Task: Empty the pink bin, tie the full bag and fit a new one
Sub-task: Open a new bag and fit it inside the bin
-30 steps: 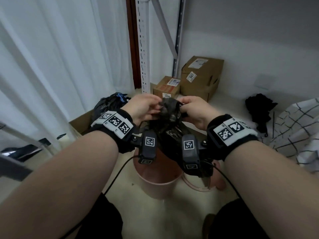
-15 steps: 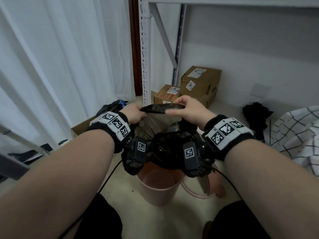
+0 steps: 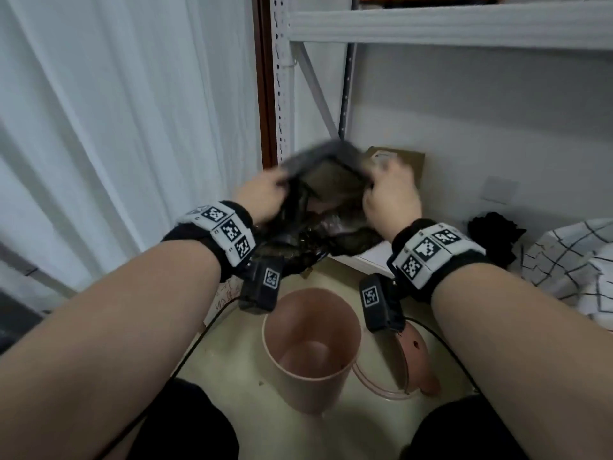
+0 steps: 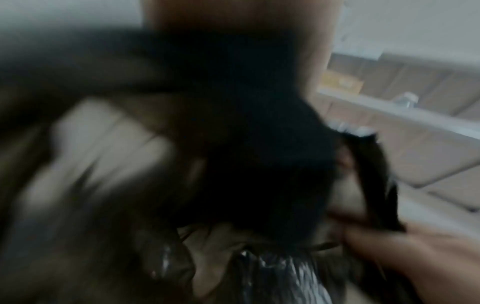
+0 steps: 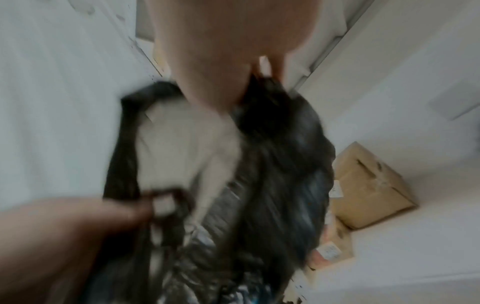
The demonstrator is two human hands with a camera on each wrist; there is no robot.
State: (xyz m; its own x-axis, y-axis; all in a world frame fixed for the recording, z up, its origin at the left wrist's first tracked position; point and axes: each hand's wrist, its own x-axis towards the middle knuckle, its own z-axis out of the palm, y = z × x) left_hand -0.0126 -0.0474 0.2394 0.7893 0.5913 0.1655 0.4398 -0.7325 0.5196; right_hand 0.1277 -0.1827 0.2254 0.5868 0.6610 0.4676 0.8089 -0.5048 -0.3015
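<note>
A thin black bag (image 3: pixel 326 180) is held up in the air with its mouth spread open between both hands. My left hand (image 3: pixel 262 197) grips its left rim and my right hand (image 3: pixel 391 194) grips its right rim. The bag hangs crumpled below them, above and behind the pink bin (image 3: pixel 311 346), which stands bare and without a liner on the floor. In the right wrist view the black bag (image 5: pixel 280 168) is blurred and stretches from my right hand to the other hand (image 5: pixel 78 224). The left wrist view is a dark blur of bag (image 4: pixel 246 164).
The pink bin's lid (image 3: pixel 414 356) and ring lie on the floor to its right. Cardboard boxes (image 3: pixel 398 157) sit behind under a metal shelf (image 3: pixel 431 24). White curtain (image 3: pixel 116 127) at left, black cloth (image 3: pixel 494 234) and checked fabric (image 3: pixel 570 257) at right.
Both hands have lifted the black bag up and away from the bin and pulled its mouth apart. The bin's inside, covered before, is now in full view.
</note>
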